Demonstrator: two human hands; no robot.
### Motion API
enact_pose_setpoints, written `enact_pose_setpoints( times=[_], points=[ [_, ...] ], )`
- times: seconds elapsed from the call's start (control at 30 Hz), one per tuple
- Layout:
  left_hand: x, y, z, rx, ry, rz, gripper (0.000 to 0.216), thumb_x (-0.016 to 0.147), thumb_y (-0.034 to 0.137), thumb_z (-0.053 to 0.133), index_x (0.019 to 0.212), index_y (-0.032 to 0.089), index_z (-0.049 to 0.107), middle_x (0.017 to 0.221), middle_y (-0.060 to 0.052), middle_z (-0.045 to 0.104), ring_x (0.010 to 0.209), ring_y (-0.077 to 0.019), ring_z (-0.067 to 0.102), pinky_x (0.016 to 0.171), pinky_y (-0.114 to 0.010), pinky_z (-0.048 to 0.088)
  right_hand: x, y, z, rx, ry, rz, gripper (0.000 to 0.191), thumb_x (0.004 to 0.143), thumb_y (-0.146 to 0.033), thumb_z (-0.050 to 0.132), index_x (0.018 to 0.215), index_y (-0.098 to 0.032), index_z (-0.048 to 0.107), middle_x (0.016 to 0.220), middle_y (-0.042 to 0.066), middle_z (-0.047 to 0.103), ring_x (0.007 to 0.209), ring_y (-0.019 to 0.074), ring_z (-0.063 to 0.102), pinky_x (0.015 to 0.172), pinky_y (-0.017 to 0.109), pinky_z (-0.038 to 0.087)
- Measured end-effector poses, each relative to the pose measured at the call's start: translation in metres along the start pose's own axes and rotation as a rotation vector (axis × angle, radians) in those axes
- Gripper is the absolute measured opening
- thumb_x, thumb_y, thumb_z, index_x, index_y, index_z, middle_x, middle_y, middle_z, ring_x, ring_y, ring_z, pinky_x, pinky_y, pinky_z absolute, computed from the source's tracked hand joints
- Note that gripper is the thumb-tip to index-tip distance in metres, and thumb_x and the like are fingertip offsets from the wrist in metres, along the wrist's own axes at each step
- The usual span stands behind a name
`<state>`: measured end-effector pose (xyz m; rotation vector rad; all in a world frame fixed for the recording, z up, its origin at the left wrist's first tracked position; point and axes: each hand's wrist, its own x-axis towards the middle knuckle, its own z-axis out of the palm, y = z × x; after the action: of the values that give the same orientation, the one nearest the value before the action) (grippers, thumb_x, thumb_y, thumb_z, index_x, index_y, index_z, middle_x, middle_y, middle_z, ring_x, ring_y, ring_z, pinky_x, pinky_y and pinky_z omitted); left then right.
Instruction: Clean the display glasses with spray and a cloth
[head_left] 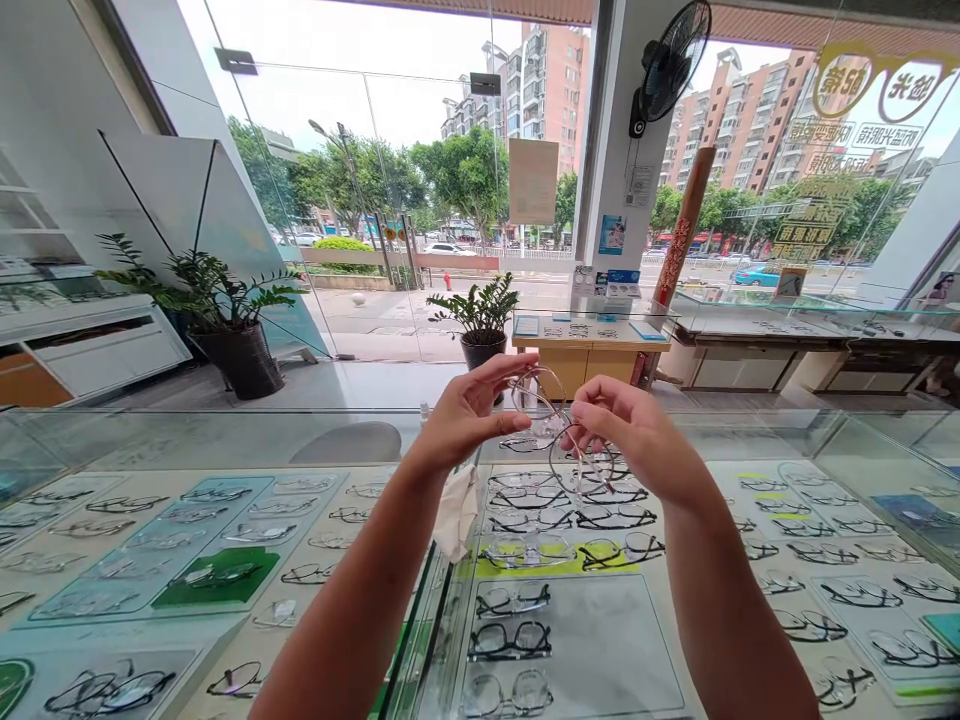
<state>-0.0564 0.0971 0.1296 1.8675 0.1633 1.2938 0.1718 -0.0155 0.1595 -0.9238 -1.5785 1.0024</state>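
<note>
I hold a pair of thin-rimmed, round eyeglasses [540, 393] up in front of me, over the glass display case. My left hand [474, 412] grips one round lens between the thumb below and the fingers above. At the other lens, which hangs lower and to the right, my right hand [634, 428] has its thumb and curled fingers closed on the frame. The glasses are tilted, and some of the frame behind the right fingers is hidden. A crumpled pale cloth [456, 512] lies on the case below my left wrist.
Rows of eyeglasses [510, 640] lie inside the glass case [375, 440] below and on both sides. Beyond it stand two potted plants [238, 360], a wooden display counter [577, 365] and a glass storefront. A wall fan [675, 60] hangs on the pillar.
</note>
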Motion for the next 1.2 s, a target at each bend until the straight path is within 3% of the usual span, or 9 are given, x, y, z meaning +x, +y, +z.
enact_pose_setpoints(
  times=[0.5, 0.63, 0.73, 0.8, 0.83, 0.87, 0.93, 1.03, 1.2],
  points=[
    [-0.001, -0.001, -0.002, 0.143, -0.033, -0.033, 0.076, 0.077, 0.031, 0.098, 0.148, 0.034, 0.071, 0.147, -0.011, 0.071, 0.136, -0.0309, 0.065, 0.114, -0.044, 0.053, 0.009, 0.006, -0.004, -0.151, -0.031, -0.012, 0.025, 0.098, -0.041, 0.069, 0.082, -0.022, 0.071, 0.081, 0.002, 0.074, 0.075, 0.015, 0.064, 0.071, 0.032, 0.052],
    [-0.001, 0.004, 0.006, 0.198, 0.053, -0.073, 0.077, 0.078, 0.035, 0.097, 0.149, 0.034, 0.067, 0.152, -0.011, 0.066, 0.141, -0.033, 0.06, 0.111, -0.043, 0.054, 0.012, 0.008, -0.005, -0.203, 0.019, -0.034, 0.026, 0.099, -0.044, 0.066, 0.083, -0.024, 0.07, 0.084, 0.002, 0.074, 0.076, 0.0162, 0.062, 0.072, 0.034, 0.052],
    [-0.003, 0.014, 0.021, 0.333, 0.257, 0.01, 0.07, 0.077, 0.039, 0.096, 0.142, 0.033, 0.069, 0.152, -0.009, 0.063, 0.146, -0.0338, 0.053, 0.108, -0.041, 0.054, 0.014, 0.011, -0.005, -0.264, 0.108, -0.06, 0.026, 0.1, -0.045, 0.065, 0.086, -0.024, 0.071, 0.087, 0.003, 0.075, 0.078, 0.0175, 0.062, 0.072, 0.034, 0.052],
    [-0.005, 0.024, 0.034, 0.442, 0.423, 0.072, 0.047, 0.084, 0.039, 0.09, 0.128, 0.031, 0.075, 0.135, -0.007, 0.069, 0.133, -0.0298, 0.059, 0.102, -0.039, 0.054, 0.016, 0.014, -0.003, -0.31, 0.201, -0.077, 0.025, 0.1, -0.044, 0.064, 0.088, -0.024, 0.071, 0.086, 0.002, 0.074, 0.078, 0.0182, 0.064, 0.072, 0.035, 0.051],
    [-0.007, 0.029, 0.042, 0.493, 0.475, 0.073, 0.03, 0.089, 0.038, 0.085, 0.116, 0.028, 0.079, 0.121, -0.006, 0.072, 0.117, -0.026, 0.064, 0.096, -0.038, 0.054, 0.016, 0.015, -0.002, -0.338, 0.25, -0.086, 0.024, 0.101, -0.044, 0.064, 0.089, -0.024, 0.071, 0.085, 0.002, 0.074, 0.077, 0.0184, 0.064, 0.072, 0.035, 0.051],
    [-0.008, 0.034, 0.049, 0.531, 0.479, 0.05, 0.015, 0.094, 0.037, 0.08, 0.104, 0.026, 0.08, 0.104, -0.005, 0.073, 0.1, -0.0223, 0.064, 0.088, -0.037, 0.054, 0.016, 0.015, 0.0, -0.371, 0.298, -0.099, 0.024, 0.101, -0.043, 0.064, 0.09, -0.024, 0.071, 0.085, 0.002, 0.074, 0.076, 0.0184, 0.065, 0.073, 0.036, 0.05],
    [-0.011, 0.042, 0.062, 0.539, 0.38, -0.033, 0.018, 0.098, 0.038, 0.075, 0.088, 0.024, 0.081, 0.081, -0.003, 0.069, 0.076, -0.0177, 0.056, 0.072, -0.035, 0.049, 0.014, 0.015, 0.004, -0.446, 0.37, -0.142, 0.023, 0.103, -0.042, 0.063, 0.091, -0.024, 0.071, 0.087, 0.002, 0.075, 0.075, 0.0184, 0.065, 0.073, 0.036, 0.05],
    [-0.012, 0.046, 0.073, 0.471, 0.28, -0.12, 0.02, 0.098, 0.041, 0.076, 0.094, 0.024, 0.086, 0.08, -0.004, 0.072, 0.071, -0.0166, 0.055, 0.063, -0.033, 0.044, 0.01, 0.011, 0.013, -0.556, 0.41, -0.238, 0.02, 0.105, -0.039, 0.061, 0.095, -0.025, 0.071, 0.095, 0.002, 0.078, 0.079, 0.0193, 0.067, 0.075, 0.037, 0.05],
    [-0.011, 0.037, 0.072, 0.337, 0.334, -0.189, 0.023, 0.093, 0.046, 0.081, 0.096, 0.024, 0.087, 0.086, -0.005, 0.079, 0.074, -0.0172, 0.061, 0.065, -0.034, 0.047, 0.005, 0.009, 0.025, -0.691, 0.426, -0.34, 0.017, 0.107, -0.035, 0.06, 0.095, -0.025, 0.068, 0.098, 0.005, 0.078, 0.088, 0.0227, 0.069, 0.081, 0.04, 0.05]
  ],
)
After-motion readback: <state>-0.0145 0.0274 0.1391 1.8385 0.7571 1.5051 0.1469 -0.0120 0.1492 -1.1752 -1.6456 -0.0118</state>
